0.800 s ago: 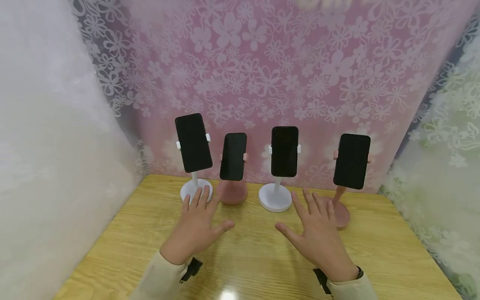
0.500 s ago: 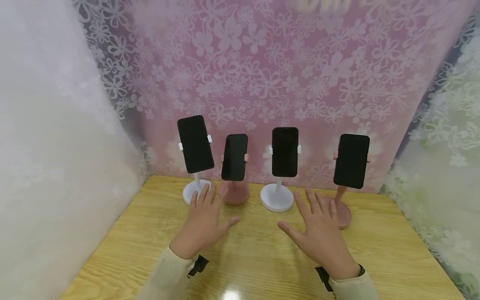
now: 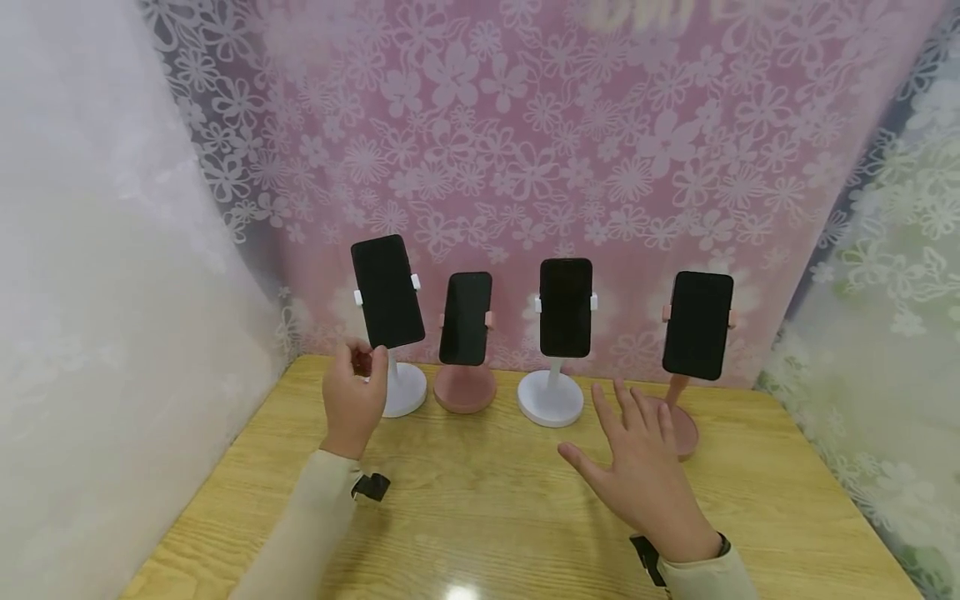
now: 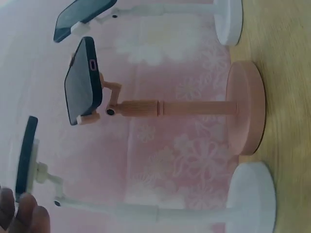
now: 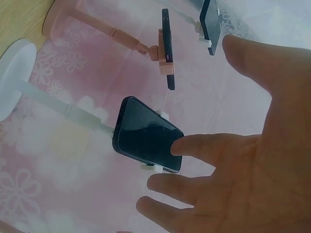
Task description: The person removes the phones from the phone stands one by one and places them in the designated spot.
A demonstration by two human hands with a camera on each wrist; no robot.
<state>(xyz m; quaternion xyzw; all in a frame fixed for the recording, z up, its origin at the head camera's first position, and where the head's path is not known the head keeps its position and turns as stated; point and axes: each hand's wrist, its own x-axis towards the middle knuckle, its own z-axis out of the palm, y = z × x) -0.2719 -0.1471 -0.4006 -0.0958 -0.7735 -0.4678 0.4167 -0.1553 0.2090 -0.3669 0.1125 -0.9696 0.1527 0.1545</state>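
Leftmost phone sits tilted, left hand at its lower edge.

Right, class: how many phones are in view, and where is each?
4. Left to right in the head view: first phone on a white stand, second phone on a pink stand, third phone on another white stand, fourth phone on another pink stand.

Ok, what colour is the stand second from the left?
Dusty pink; the stand shows best in the left wrist view.
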